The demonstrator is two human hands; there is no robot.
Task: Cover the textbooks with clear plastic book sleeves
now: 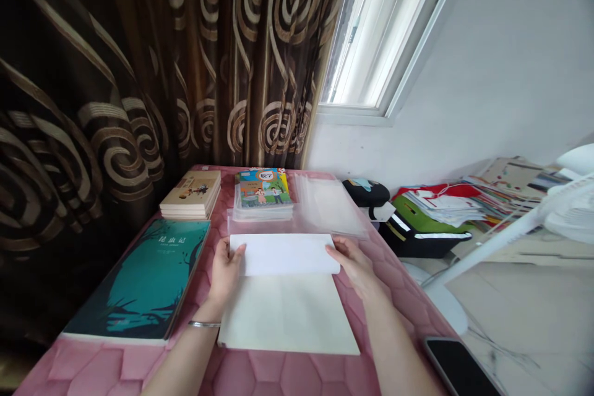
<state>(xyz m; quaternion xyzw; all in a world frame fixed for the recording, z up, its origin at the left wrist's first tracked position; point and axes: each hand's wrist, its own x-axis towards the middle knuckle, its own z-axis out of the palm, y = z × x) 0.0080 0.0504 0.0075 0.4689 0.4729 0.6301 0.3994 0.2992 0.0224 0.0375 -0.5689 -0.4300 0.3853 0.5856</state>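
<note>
A cream book lies face down on the pink quilted table in front of me. Across its far part sits a white folded flap of paper. My left hand holds the flap's left edge, thumb on top and fingers under it. My right hand grips the flap's right edge in the same way. A thin bracelet circles my left wrist.
A teal-covered book lies to the left. Behind it is a stack of beige books; a colourful textbook stack and clear plastic covers lie at the back. A phone lies at right, beside a fan and piled papers.
</note>
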